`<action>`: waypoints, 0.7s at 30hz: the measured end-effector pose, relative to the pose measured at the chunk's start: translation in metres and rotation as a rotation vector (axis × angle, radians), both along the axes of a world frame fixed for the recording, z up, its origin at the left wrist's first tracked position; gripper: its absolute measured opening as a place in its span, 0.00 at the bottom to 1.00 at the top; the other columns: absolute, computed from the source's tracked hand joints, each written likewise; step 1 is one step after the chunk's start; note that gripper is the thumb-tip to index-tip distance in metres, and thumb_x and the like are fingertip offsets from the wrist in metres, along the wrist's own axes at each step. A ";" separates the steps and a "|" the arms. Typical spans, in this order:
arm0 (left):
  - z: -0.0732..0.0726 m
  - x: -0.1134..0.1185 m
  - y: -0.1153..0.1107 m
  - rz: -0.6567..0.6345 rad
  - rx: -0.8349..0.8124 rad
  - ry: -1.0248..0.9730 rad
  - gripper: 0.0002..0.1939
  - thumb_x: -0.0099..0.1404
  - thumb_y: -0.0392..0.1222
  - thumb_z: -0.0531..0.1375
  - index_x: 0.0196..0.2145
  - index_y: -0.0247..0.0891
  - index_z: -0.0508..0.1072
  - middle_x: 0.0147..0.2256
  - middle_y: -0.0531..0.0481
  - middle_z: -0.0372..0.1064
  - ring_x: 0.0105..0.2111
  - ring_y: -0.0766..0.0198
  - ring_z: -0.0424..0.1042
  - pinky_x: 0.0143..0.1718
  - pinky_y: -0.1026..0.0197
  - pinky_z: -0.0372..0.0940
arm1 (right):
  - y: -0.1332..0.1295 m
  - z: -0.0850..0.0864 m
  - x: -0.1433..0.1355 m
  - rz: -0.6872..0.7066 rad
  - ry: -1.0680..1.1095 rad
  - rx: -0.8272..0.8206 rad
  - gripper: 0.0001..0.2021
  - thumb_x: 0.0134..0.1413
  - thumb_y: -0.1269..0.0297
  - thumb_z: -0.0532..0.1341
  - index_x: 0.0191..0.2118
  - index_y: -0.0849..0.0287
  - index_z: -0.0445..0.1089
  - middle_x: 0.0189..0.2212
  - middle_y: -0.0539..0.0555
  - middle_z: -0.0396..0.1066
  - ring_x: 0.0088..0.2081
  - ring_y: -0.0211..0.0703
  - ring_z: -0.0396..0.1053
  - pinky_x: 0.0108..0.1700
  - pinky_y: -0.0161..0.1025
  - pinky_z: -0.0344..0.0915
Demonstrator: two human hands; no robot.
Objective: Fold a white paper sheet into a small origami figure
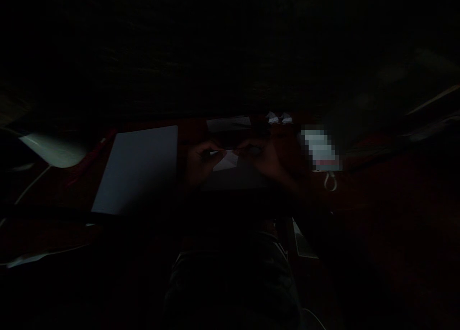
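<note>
The scene is very dark. A small piece of white paper [225, 162], seemingly folded with slanting edges, is held up between my two hands. My left hand [201, 163] pinches its upper edge from the left, fingertips together. From the other side, my right hand [265, 158] pinches the same paper close to the left fingertips. Beneath them lies a dim greyish flat sheet or pad [235, 179], mostly in shadow.
A large pale sheet or board [147, 162] lies left on the reddish table. Beyond my hands are another paper [228, 123] and folded paper pieces [278, 118]. A pixelated object [319, 148] with a loop sits right. A white rounded object [57, 150] stands far left.
</note>
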State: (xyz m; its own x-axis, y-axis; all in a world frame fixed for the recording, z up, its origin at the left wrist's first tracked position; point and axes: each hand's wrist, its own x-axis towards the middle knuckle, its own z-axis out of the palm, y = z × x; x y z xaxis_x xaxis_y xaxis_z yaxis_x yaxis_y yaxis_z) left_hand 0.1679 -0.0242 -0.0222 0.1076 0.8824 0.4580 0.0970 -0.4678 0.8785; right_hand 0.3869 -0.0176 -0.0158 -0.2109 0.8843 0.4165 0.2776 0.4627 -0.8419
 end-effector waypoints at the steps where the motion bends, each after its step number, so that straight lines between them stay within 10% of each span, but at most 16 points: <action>1: -0.001 0.000 0.000 0.010 -0.018 0.003 0.10 0.61 0.45 0.73 0.29 0.41 0.79 0.33 0.50 0.78 0.37 0.59 0.77 0.42 0.57 0.71 | 0.000 0.000 0.000 -0.007 -0.001 -0.002 0.09 0.58 0.55 0.73 0.33 0.55 0.82 0.35 0.53 0.84 0.39 0.48 0.80 0.46 0.44 0.76; 21: -0.001 0.003 -0.001 0.069 -0.109 -0.009 0.13 0.59 0.52 0.76 0.30 0.41 0.83 0.35 0.48 0.82 0.38 0.57 0.79 0.43 0.56 0.73 | -0.003 0.003 0.000 0.028 -0.021 0.052 0.05 0.59 0.62 0.69 0.34 0.54 0.82 0.35 0.52 0.84 0.40 0.47 0.80 0.47 0.44 0.76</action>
